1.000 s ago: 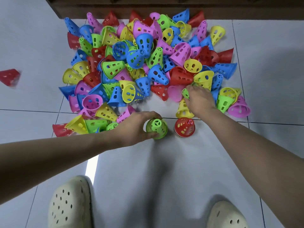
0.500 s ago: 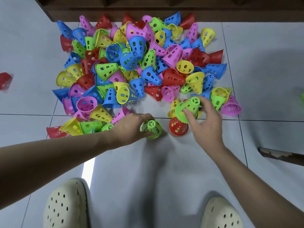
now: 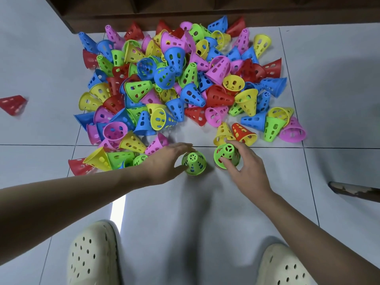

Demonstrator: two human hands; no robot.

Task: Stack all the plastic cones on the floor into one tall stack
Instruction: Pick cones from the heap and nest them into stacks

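Note:
A big heap of perforated plastic cones (image 3: 185,89) in red, blue, green, yellow and pink lies on the white tiled floor. In front of it a green cone (image 3: 194,164) stands upright. My left hand (image 3: 166,161) is beside it, fingers stretched past its far side and thumb near its base. My right hand (image 3: 244,167) grips a second green cone (image 3: 225,154), which sits over a red cone whose rim (image 3: 218,166) barely shows underneath.
One red cone (image 3: 13,104) lies alone at the far left. Dark wooden furniture (image 3: 205,15) runs behind the heap. A worn dark wooden piece (image 3: 353,191) juts in from the right. My two cream clogs (image 3: 92,254) stand at the bottom.
My right hand picked a green cone from the heap's front edge and brought it down over the standing red cone. My left hand's fingers straightened away from the other green cone.

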